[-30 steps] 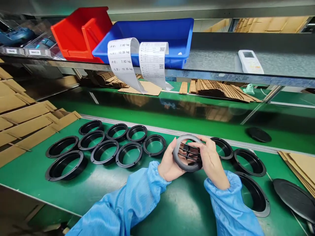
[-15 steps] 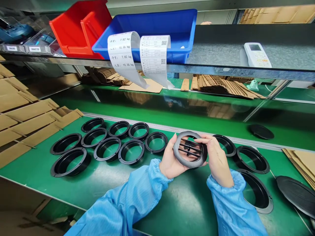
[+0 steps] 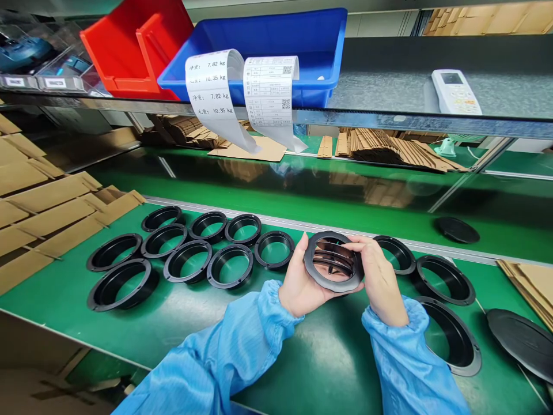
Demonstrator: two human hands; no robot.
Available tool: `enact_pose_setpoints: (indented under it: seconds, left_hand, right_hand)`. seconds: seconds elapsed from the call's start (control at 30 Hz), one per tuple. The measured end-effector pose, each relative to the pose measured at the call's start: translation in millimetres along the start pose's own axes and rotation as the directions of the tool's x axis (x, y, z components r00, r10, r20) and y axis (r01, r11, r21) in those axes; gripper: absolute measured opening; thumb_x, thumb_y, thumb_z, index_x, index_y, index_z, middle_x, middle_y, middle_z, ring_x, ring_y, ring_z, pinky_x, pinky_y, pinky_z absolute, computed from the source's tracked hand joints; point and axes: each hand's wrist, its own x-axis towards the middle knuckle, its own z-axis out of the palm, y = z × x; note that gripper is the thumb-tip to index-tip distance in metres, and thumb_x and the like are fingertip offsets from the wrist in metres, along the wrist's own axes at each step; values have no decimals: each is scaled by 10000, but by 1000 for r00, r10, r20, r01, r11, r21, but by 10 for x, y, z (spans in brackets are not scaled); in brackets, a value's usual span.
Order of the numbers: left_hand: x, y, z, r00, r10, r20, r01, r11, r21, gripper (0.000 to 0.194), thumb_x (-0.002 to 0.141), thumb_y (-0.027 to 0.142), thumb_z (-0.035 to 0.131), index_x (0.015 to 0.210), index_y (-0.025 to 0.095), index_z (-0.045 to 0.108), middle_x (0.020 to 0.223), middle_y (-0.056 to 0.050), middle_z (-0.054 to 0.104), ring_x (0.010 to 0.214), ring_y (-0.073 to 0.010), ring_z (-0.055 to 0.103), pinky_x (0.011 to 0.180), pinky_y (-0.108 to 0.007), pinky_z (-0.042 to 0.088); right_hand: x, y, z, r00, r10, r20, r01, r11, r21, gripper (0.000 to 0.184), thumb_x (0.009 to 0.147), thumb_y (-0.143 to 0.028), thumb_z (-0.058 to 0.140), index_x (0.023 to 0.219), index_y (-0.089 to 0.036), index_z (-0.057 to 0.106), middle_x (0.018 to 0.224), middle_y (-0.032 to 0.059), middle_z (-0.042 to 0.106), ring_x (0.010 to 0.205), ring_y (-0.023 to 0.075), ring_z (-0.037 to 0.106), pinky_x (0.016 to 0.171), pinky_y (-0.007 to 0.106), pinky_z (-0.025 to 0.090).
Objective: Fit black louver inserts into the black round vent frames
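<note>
Head view: left hand (image 3: pixel 298 285) and right hand (image 3: pixel 380 276) both pinch the grille ring (image 3: pixel 333 262) by its rim above the green bench (image 3: pixel 302 357), now tipped flatter than a second ago (slats less face-on), loose rings (image 3: pixel 188 260) lying left.

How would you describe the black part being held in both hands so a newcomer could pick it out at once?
Start at the green table, where black open rings lie in rows. Just right of them, above the table, the left hand and right hand grip a round slatted grille. Unlike the open rings, it has slats across its middle.
</note>
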Motion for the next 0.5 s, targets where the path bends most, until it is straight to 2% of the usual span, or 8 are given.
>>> enact_pose_setpoints:
  seconds: [0.2,0.33,0.4,0.5]
  left_hand:
    - [-8,-31,24,996,82,-17,-82,996,25,632,947,674,417,1262,158,603,1346,-184,602,1314,-366,522,1144,-660,278]
    - [-20,-15,77,984,168,-57,-165,985,51,585,952,625,469,1216,128,630,1304,-175,633,1303,-347,536,1160,-577,317]
    - [-24,12,108,979,193,-63,-189,980,58,637,936,644,482,1235,100,624,1302,-193,632,1312,-353,526,1156,-554,337]
    - [-34,63,154,950,307,-62,-302,949,88,673,914,647,516,1272,86,610,1322,-204,620,1314,-361,522,1148,-538,357]
  right_hand:
    - [-5,-21,-14,1000,-7,28,8,1000,-10,468,1042,-506,366,1056,-234,746,1273,93,576,1221,239,541,1075,406,443]
    - [-19,-104,-23,995,-88,48,90,995,-35,397,1014,-501,444,1204,-257,694,1357,100,540,1309,260,488,1122,449,414]
    - [-34,-116,-13,994,-98,-44,99,995,30,365,986,-477,518,1249,-256,642,1393,105,517,1329,267,473,1101,461,441]
    - [-62,-53,36,952,-9,-307,56,988,143,257,927,-416,637,1107,-232,637,1243,92,589,1209,253,552,1019,448,493]
